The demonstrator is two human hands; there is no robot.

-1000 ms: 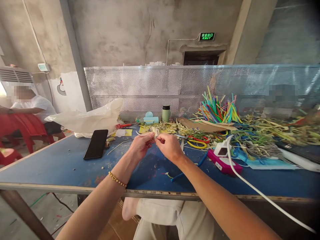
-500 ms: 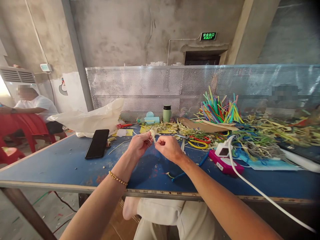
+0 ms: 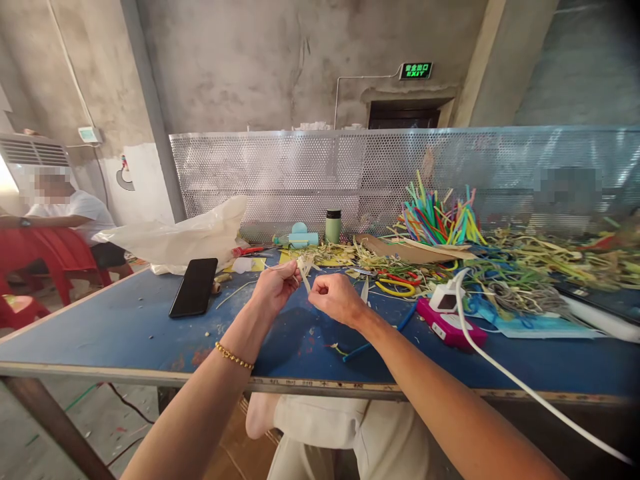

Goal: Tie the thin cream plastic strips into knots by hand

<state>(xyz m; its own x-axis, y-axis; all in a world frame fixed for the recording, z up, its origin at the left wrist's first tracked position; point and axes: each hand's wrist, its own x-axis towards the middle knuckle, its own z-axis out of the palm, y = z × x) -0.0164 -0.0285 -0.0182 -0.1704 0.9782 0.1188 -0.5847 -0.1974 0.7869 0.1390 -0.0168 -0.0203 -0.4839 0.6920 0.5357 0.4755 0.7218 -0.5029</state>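
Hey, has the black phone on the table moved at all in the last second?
No. The black phone lies in the same spot on the blue table, its far end next to the white plastic bag, as before.

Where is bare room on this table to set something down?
Bare: the near-left table, between the phone and the front edge. Crowded: the far right, with coloured strips and a pink device, past the right hand pinching a pale strip.

Both hands (image 3: 305, 293) pinch pale strip (image 3: 303, 269) over blue table (image 3: 125, 327).
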